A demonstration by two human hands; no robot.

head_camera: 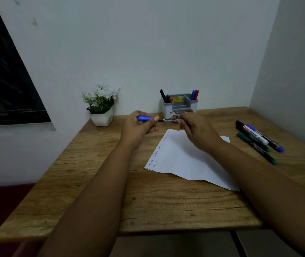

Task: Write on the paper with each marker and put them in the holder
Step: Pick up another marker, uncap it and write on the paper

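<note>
A wooden table [99,182] fills the corner of the room, set against pale walls. On it lies a sheet of white paper [188,160], slightly creased, with several small handwritten words running along its left edge. At the back, touching the wall, stands a grey-and-white holder [180,106] with a black, a green and a red marker in its left compartment and a blue and a red one in its right. A small pot of white flowers [101,104] sits well to its left. Four loose markers [257,140] lie together near the right edge. Above the paper, the left hand [138,127] pinches the blue cap of a black-barrelled marker [164,120] held level, while the right hand [196,130] curls around its other end.
</note>
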